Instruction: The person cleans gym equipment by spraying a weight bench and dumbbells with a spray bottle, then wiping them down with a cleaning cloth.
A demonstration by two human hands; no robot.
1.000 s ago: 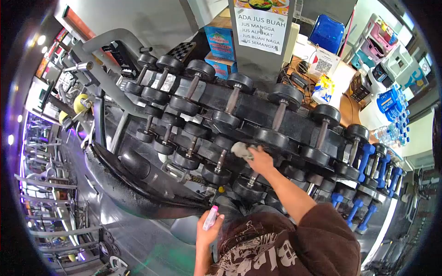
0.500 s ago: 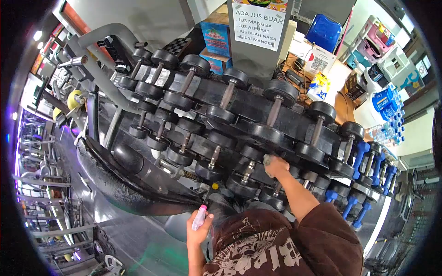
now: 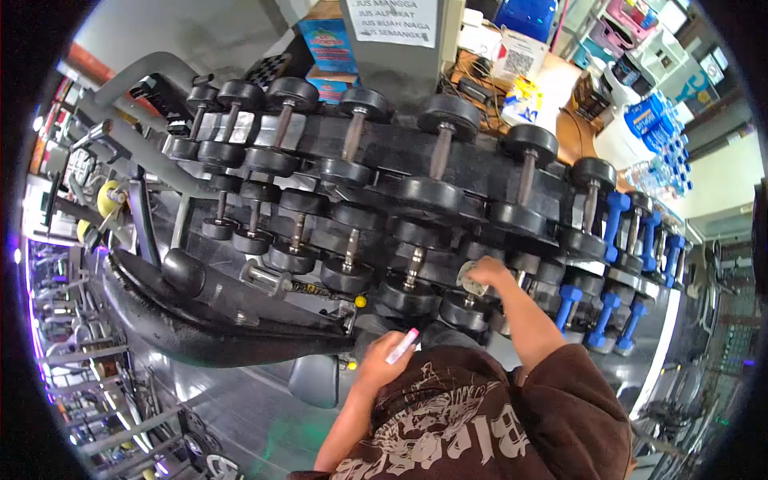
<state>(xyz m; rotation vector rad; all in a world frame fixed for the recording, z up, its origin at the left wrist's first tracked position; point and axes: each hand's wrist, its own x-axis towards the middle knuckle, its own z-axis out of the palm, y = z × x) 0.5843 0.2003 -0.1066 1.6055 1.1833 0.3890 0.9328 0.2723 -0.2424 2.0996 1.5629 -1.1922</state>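
Observation:
My left hand (image 3: 382,365) is closed around a small pale bottle (image 3: 402,346) with a pink top, held low in front of my shirt. A greyish cloth (image 3: 472,278) is bunched in my right hand (image 3: 490,274), at the lower row of the rack. Just below the cloth is a black dumbbell (image 3: 464,310) with a metal handle. Another black dumbbell (image 3: 414,268) lies to the left of my right hand.
Larger black dumbbells (image 3: 442,156) fill the upper row, with blue dumbbells (image 3: 616,226) at the right. A padded black bench (image 3: 216,320) stands at the left. Behind the rack, a desk (image 3: 570,132) holds boxes, cables and water bottles.
My left hand has risen and moved right with the bottle, which now tilts right. My right hand has shifted slightly right along the lower row with the cloth. The view has shifted.

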